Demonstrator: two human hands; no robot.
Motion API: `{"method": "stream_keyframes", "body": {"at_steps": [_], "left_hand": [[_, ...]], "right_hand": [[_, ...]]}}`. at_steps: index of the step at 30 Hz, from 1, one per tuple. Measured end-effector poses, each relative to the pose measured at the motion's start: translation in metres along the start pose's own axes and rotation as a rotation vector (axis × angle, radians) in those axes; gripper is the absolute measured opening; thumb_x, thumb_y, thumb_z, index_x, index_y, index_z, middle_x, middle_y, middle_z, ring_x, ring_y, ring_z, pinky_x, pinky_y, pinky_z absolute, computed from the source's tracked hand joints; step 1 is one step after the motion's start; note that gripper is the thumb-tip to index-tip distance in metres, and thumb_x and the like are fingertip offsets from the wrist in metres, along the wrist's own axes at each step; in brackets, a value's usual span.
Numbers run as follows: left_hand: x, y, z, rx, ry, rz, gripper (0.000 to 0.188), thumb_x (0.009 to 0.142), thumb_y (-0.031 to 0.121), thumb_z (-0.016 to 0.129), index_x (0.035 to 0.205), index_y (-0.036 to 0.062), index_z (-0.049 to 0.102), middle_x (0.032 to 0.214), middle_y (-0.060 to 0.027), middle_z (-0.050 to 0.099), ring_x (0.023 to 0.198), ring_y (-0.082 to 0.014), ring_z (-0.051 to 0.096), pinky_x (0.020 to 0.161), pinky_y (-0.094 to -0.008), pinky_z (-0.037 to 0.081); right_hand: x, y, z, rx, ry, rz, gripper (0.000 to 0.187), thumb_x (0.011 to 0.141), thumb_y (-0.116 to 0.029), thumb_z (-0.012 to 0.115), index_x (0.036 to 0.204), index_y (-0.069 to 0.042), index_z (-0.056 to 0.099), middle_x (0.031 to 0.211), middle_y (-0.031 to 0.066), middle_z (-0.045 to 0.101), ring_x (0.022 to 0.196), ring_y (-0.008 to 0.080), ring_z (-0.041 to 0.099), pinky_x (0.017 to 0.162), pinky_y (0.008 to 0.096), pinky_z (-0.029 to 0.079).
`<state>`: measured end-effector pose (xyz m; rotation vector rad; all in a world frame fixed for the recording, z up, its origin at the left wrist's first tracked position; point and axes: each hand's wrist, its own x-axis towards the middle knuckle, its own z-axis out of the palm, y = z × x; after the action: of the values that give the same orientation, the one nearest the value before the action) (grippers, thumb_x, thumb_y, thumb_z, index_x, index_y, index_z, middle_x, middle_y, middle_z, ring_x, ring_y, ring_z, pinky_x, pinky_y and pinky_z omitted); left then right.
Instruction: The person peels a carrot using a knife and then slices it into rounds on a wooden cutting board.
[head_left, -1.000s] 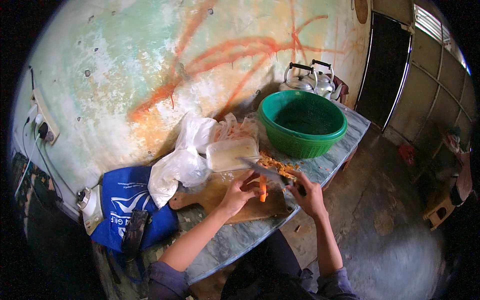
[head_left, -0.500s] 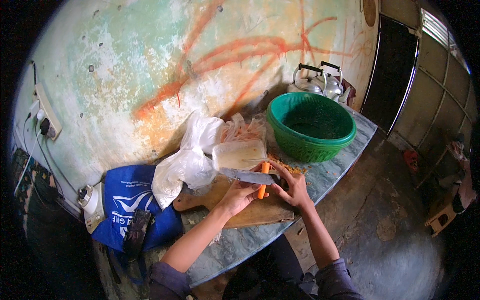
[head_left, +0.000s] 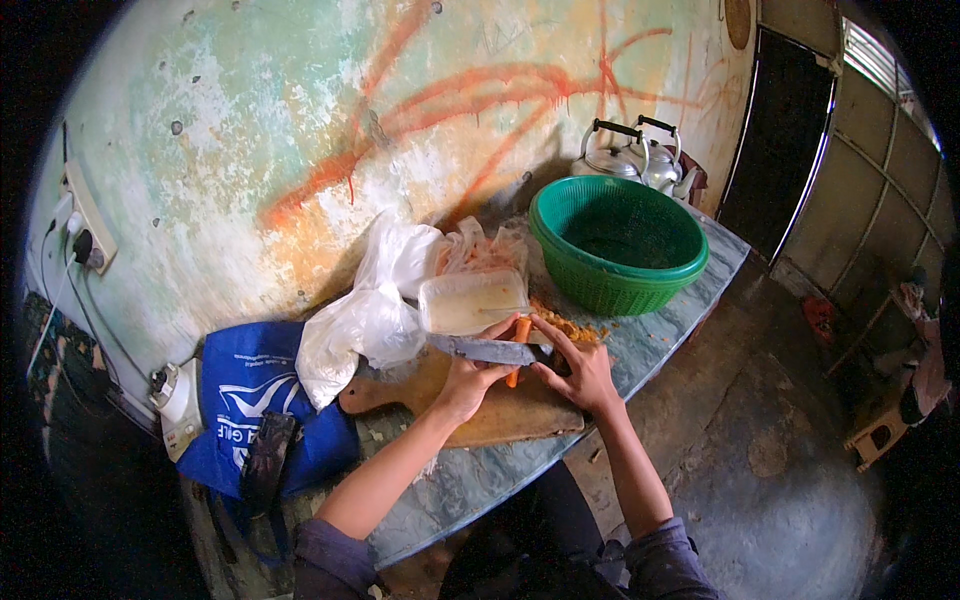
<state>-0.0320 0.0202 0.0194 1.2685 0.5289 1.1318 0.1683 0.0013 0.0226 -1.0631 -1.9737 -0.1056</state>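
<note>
The left hand (head_left: 464, 388) pinches the carrot (head_left: 523, 328) in its fingers, the right hand (head_left: 585, 376) grips the knife (head_left: 488, 350); keep the blade shallow, fingertips clear.

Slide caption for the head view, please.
Left hand holding a carrot, right hand a knife across it, above a wooden cutting board.

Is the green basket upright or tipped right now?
Upright: the green basket stands on the table with its round open rim facing up.
</note>
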Motion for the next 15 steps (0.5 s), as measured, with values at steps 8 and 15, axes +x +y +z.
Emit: {"method": "stream_keyframes", "body": {"at_steps": [8,15], "left_hand": [[-0.003,0.005,0.005,0.175,-0.091,0.004,0.065,0.084,-0.002,0.066,0.142,0.0040,0.040,0.107,-0.0019,0.059,0.087,-0.0092,0.056,0.082,-0.0255,0.052],[0.000,-0.007,-0.003,0.226,-0.127,0.025,0.074,0.077,-0.004,0.072,0.143,0.0073,0.039,0.124,-0.0038,0.056,0.093,-0.0110,0.057,0.088,-0.0268,0.052]], "right_hand": [[-0.001,0.002,0.004,-0.015,0.079,-0.023,0.059,0.080,-0.035,0.070,0.133,-0.018,0.052,0.060,0.0092,0.056,0.054,0.0262,0.057,0.055,0.0356,0.046],[-0.001,0.005,0.007,0.026,0.101,-0.031,0.055,0.079,-0.032,0.070,0.129,-0.015,0.055,0.061,0.0087,0.056,0.053,0.0250,0.056,0.054,0.0351,0.045]]}}
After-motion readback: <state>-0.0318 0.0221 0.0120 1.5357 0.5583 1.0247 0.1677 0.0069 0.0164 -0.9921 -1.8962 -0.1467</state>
